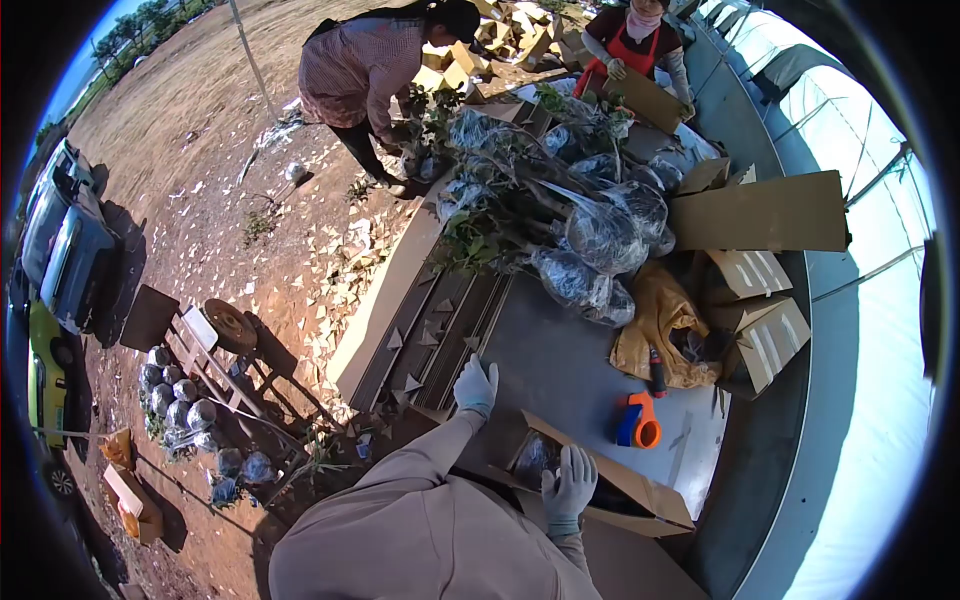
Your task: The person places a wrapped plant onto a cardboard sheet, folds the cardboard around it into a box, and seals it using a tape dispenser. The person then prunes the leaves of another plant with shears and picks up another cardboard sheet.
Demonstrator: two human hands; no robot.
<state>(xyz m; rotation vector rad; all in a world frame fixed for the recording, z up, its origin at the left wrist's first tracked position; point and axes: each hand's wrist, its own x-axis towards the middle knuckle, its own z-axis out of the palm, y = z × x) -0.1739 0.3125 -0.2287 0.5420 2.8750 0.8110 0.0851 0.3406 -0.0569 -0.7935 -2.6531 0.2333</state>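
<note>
My left hand, in a pale glove, hovers or rests near the front end of the flattened cardboard stack; its fingers look extended with nothing in them. At the near edge of the table, my gloved right hand lies against a long open cardboard box, fingers stretched out. Inside that box, just left of the right hand, a plastic-wrapped bundle shows in part. To the right of the hands sits an orange and blue tape dispenser on the grey tabletop.
Several plastic-wrapped root balls with plants are piled farther along the table. A brown sack and open boxes stand right. One person bends at far left; another handles cardboard. A loaded cart stands left.
</note>
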